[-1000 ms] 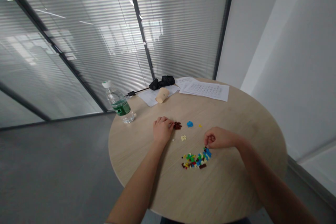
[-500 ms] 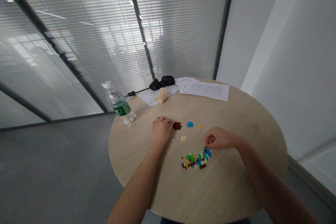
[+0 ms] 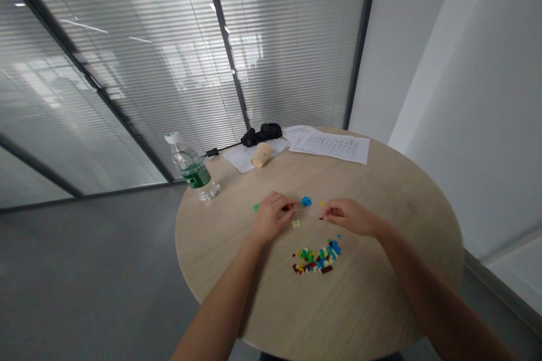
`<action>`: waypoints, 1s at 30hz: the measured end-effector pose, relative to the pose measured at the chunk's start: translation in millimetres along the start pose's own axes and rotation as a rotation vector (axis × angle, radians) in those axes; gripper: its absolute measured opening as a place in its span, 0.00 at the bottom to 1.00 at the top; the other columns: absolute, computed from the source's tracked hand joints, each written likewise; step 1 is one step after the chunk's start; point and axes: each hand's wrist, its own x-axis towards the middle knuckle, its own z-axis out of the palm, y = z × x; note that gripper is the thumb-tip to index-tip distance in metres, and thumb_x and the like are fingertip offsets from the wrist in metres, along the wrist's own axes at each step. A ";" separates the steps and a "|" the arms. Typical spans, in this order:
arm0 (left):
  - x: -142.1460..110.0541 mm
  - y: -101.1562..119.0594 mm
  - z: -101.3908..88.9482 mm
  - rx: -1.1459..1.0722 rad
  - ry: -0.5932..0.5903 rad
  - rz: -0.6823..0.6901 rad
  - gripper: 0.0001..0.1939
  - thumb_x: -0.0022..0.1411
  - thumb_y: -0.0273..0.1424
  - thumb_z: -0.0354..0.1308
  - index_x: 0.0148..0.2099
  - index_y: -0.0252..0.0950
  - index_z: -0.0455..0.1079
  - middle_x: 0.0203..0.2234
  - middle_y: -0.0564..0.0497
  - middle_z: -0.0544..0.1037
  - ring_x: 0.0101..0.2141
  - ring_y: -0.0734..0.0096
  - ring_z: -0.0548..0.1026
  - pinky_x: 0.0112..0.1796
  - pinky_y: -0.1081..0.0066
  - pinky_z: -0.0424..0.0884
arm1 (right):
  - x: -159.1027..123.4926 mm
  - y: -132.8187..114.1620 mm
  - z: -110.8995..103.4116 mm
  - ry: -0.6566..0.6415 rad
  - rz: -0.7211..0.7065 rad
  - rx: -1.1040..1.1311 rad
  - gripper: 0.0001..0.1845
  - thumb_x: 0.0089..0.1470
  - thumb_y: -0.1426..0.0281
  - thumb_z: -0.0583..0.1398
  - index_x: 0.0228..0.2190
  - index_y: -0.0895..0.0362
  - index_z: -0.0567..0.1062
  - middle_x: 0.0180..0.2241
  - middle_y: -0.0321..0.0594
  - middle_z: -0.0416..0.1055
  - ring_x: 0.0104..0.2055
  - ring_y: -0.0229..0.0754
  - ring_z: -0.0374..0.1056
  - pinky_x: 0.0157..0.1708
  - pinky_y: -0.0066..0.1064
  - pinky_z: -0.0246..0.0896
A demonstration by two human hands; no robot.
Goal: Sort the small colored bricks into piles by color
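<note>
A round wooden table (image 3: 381,293) stands by glass partitions (image 3: 71,124) with blinds (image 3: 296,51).

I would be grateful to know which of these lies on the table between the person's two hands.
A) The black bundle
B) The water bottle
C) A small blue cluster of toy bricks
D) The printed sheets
C. The small blue cluster of toy bricks sits on the table between the left hand and the right hand.

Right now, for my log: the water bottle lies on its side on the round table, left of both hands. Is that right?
Not quite: the head view shows the water bottle standing upright, not on its side. It is on the round table, left of the left hand and right hand.
</note>
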 end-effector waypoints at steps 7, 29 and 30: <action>0.4 14.5 5.4 -0.072 0.002 0.153 0.12 0.64 0.38 0.53 0.39 0.37 0.75 0.30 0.47 0.79 0.34 0.67 0.73 0.38 0.66 0.68 | 7.7 -13.8 20.2 0.193 -0.004 0.097 0.09 0.50 0.64 0.59 0.29 0.56 0.78 0.28 0.38 0.76 0.29 0.39 0.68 0.31 0.29 0.61; 1.0 8.4 -0.4 -0.055 0.008 0.083 0.07 0.62 0.32 0.56 0.34 0.37 0.74 0.28 0.49 0.78 0.34 0.67 0.71 0.38 0.67 0.67 | 13.0 -13.1 33.4 0.277 0.002 0.291 0.11 0.51 0.62 0.59 0.31 0.55 0.77 0.34 0.40 0.77 0.35 0.42 0.71 0.38 0.32 0.64; 1.2 5.2 -2.0 -0.018 0.018 0.042 0.07 0.61 0.31 0.56 0.34 0.37 0.74 0.29 0.49 0.78 0.35 0.67 0.71 0.38 0.67 0.67 | 12.7 -12.3 31.6 0.293 0.005 0.270 0.11 0.51 0.62 0.59 0.31 0.55 0.77 0.34 0.40 0.77 0.36 0.42 0.71 0.38 0.32 0.64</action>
